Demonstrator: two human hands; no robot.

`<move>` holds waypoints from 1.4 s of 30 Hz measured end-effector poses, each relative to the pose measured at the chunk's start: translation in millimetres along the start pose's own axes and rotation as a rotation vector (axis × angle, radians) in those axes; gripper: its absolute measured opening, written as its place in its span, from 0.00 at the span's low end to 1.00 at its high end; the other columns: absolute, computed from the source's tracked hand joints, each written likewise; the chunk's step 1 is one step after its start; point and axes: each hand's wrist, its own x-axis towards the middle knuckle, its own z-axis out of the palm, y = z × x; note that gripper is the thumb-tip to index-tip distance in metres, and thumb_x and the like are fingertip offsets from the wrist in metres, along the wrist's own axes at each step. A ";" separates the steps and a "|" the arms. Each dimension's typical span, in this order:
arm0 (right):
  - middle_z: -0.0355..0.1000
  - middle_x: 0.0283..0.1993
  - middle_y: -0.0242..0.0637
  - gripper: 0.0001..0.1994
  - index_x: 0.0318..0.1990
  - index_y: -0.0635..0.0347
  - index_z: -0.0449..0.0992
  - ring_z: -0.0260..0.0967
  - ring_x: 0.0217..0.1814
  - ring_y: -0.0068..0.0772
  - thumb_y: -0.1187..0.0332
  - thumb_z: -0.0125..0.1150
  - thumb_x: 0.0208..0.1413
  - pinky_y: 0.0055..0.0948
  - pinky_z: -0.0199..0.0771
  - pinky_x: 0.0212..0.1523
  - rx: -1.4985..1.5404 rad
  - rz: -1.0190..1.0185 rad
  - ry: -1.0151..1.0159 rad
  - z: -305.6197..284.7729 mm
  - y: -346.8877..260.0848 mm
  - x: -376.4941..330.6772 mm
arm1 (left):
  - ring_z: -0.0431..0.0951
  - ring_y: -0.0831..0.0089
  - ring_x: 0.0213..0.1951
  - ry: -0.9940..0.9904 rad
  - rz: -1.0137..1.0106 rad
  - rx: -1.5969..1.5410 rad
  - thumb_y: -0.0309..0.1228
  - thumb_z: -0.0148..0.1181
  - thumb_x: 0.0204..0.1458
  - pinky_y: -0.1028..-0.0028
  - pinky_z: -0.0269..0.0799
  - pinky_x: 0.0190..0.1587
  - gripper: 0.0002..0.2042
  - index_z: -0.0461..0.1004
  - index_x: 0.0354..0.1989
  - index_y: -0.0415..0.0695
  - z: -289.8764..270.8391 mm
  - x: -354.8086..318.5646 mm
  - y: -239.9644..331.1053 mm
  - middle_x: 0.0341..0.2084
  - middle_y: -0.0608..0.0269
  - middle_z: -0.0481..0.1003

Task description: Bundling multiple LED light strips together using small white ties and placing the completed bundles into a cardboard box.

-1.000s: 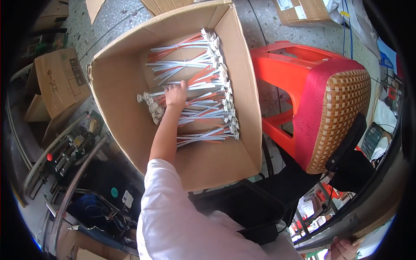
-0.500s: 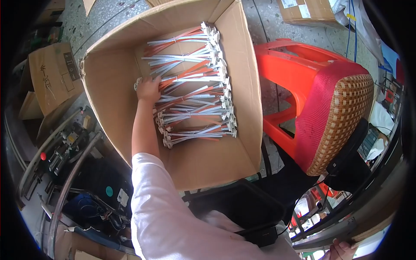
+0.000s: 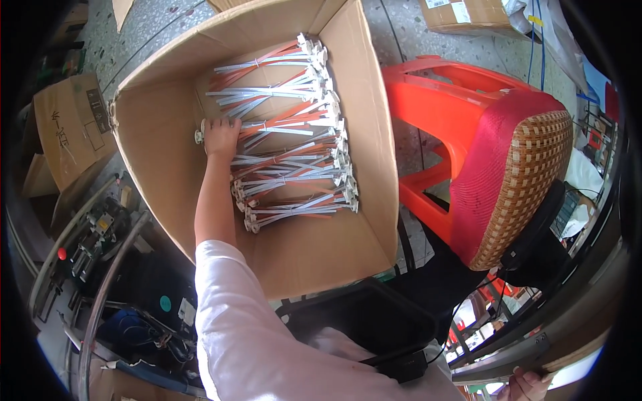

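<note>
A large open cardboard box [image 3: 314,257] holds several bundles of orange and pale wires [image 3: 287,208] with white connectors at their ends. They lie crosswise in a column, some tied round the middle. My left hand [image 3: 221,137] reaches into the box and is closed over the left end of one wire bundle [image 3: 294,125]; a white connector [image 3: 199,136] sticks out beside my fingers. At the lower right, my right hand [image 3: 525,386] is partly in view, its fingers curled at a wooden table edge [image 3: 575,354].
A red plastic stool [image 3: 428,100] with a woven-topped cushion [image 3: 528,180] stands right of the box. To the left are another cardboard box [image 3: 70,127] and metal-tube equipment [image 3: 107,287]. A black tray-like thing [image 3: 361,311] lies in front of me. One more carton [image 3: 461,17] is at the far right.
The whole view has shifted slightly left. My left hand stays at the end of the same wire bundle, with little movement relative to the box. My right hand keeps its place.
</note>
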 end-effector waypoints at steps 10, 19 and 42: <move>0.75 0.20 0.32 0.09 0.16 0.57 0.72 0.73 0.27 0.26 0.71 0.58 0.46 0.35 0.68 0.46 -0.528 -0.282 0.179 -193.5 -81.6 -78.6 | 0.70 0.61 0.52 -0.158 -0.027 -0.104 0.38 0.64 0.45 0.52 0.55 0.60 0.19 0.69 0.46 0.54 13.4 -15.2 17.9 0.44 0.59 0.74; 0.75 0.18 0.34 0.12 0.14 0.58 0.72 0.74 0.23 0.26 0.73 0.57 0.47 0.27 0.71 0.45 -1.009 -0.540 0.355 -323.5 -124.8 -111.6 | 0.67 0.63 0.57 -0.367 0.020 -0.108 0.51 0.66 0.41 0.53 0.49 0.66 0.29 0.68 0.50 0.51 -36.0 8.4 13.0 0.49 0.57 0.72; 0.74 0.17 0.33 0.11 0.15 0.55 0.75 0.74 0.23 0.27 0.70 0.63 0.48 0.40 0.62 0.61 -1.274 -0.254 0.142 -331.6 -145.6 -124.8 | 0.73 0.52 0.45 0.404 -0.154 -0.573 0.34 0.65 0.44 0.57 0.70 0.49 0.19 0.71 0.45 0.44 -29.3 -47.2 3.9 0.43 0.52 0.74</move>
